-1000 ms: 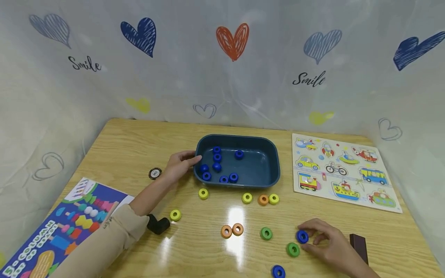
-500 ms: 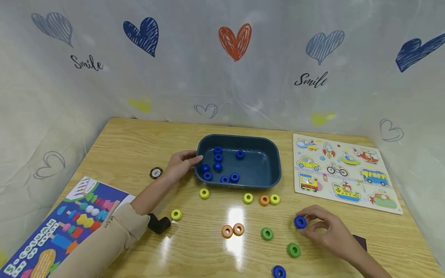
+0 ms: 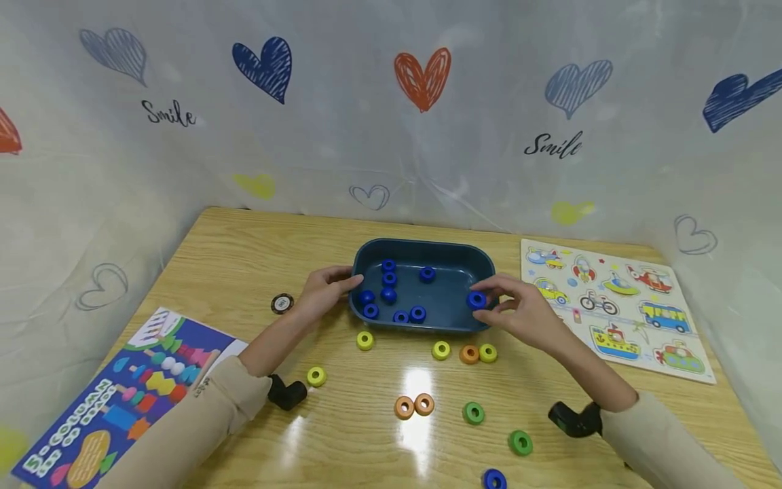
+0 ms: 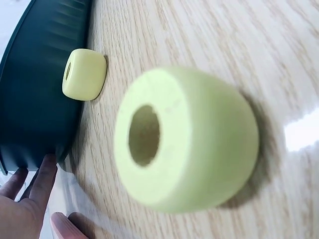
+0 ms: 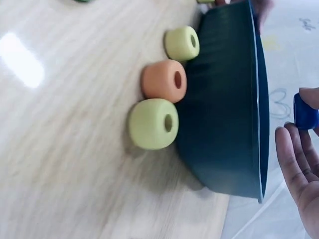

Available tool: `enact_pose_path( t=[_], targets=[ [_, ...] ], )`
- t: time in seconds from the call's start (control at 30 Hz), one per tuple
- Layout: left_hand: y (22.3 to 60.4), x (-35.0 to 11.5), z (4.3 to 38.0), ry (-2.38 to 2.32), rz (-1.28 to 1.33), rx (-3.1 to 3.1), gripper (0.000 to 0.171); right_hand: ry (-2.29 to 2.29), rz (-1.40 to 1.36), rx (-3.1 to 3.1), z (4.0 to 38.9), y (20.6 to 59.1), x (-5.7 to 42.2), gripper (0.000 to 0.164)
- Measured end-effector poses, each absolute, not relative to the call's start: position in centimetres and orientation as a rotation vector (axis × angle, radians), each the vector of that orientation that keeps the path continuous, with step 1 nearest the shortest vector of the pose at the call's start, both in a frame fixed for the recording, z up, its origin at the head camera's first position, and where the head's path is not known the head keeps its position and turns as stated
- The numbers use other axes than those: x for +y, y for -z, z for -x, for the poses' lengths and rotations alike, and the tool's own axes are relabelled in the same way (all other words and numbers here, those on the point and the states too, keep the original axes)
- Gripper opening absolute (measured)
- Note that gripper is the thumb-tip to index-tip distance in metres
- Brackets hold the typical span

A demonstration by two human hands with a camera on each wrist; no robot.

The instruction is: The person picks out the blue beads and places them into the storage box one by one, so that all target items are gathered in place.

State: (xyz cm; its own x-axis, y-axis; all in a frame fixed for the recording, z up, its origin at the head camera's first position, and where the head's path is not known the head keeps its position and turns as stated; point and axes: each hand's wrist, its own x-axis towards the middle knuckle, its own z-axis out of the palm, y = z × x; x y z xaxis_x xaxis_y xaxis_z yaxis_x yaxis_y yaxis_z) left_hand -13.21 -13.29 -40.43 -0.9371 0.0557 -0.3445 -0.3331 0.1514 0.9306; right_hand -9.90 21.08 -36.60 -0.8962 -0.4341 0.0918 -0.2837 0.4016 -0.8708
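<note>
A dark teal plastic tray (image 3: 449, 285) stands in the middle of the head view, with several blue beads (image 3: 389, 278) inside, mostly at its left. My left hand (image 3: 324, 292) holds its left end, thumb over the rim; in the left wrist view the fingertips (image 4: 47, 164) touch the tray's outer wall. Between thumb and fingers my right hand (image 3: 522, 312) pinches a blue ring-shaped bead (image 3: 477, 300) above the tray's right end. The right wrist view shows this blue bead (image 5: 305, 113) raised above the rim.
Yellow beads (image 3: 441, 350) and an orange bead (image 3: 469, 354) lie before the tray. Nearer are orange beads (image 3: 404, 407), green beads (image 3: 473, 413) and a blue bead (image 3: 493, 479). A picture puzzle board (image 3: 617, 309) lies right, a printed box (image 3: 131, 401) and poker chip (image 3: 282, 303) left.
My right hand has lifted the blue bead off the table near the green beads and carried it up and left to the tray. The left hand has stayed at the tray's left end.
</note>
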Motion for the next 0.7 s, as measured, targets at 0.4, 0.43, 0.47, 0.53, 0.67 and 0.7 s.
enact_pose_path(
  t=[0.4, 0.43, 0.47, 0.53, 0.67, 0.7],
  targets=[
    [40.8, -13.0, 13.2, -1.845, 0.252, 2.119, 0.048, 1.441, 0.562, 2.545, 14.1, 37.0, 18.2, 0.037],
    [40.8, -13.1, 13.2, -1.847, 0.251, 2.117, 0.048, 1.445, 0.565, 2.537, 14.1, 36.9, 18.1, 0.038],
    [40.7, -13.1, 13.2, -1.851, 0.248, 2.116, 0.048, 1.451, 0.57, 2.525, 14.1, 36.7, 18.0, 0.039],
    [40.7, -13.2, 13.2, -1.851, 0.245, 2.12, 0.048, 1.475, 0.576, 2.496, 13.8, 36.1, 17.8, 0.042],
    [40.5, -13.4, 13.2, -1.848, 0.251, 2.128, 0.047, 1.508, 0.592, 2.473, 13.0, 34.5, 17.3, 0.047],
    [40.4, -13.5, 13.2, -1.846, 0.254, 2.13, 0.046, 1.515, 0.599, 2.47, 12.8, 34.3, 17.2, 0.048]
  ],
)
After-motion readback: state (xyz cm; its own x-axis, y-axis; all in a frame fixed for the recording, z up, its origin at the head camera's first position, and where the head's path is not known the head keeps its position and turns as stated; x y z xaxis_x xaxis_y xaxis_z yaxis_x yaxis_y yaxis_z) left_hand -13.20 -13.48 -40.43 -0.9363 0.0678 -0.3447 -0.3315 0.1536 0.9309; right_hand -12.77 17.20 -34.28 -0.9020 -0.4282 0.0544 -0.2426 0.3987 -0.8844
